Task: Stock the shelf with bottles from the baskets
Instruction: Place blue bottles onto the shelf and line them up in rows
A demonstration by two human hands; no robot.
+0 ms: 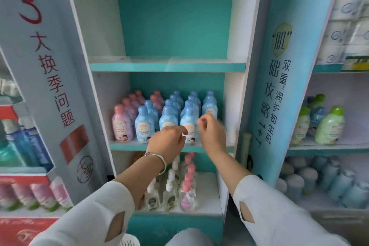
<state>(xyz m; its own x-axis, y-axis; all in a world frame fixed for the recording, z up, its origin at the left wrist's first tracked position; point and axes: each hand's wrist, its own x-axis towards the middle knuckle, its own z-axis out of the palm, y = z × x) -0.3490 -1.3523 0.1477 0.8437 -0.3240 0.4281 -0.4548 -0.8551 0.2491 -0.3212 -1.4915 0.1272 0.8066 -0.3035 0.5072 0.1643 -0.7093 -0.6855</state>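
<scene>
Rows of blue bottles [144,124] fill most of the middle shelf [127,147], and pink bottles [121,124] stand in rows at its left. My left hand [167,142], a bangle on its wrist, hovers at the shelf's front edge before the front blue bottles, its fingers loosely curled downward and holding nothing. Just to its right, my right hand [211,136] is motion-blurred, with loosely bent fingers and nothing in it. A white basket rim [127,242] peeks in at the bottom edge.
The upper shelf [167,67] holds nothing. On the lower shelf stand clear pump bottles [169,195] and pink-capped bottles [187,195]. Printed side panels flank the unit. Green bottles [329,128] and tissue packs [349,26] fill the shelving to the right.
</scene>
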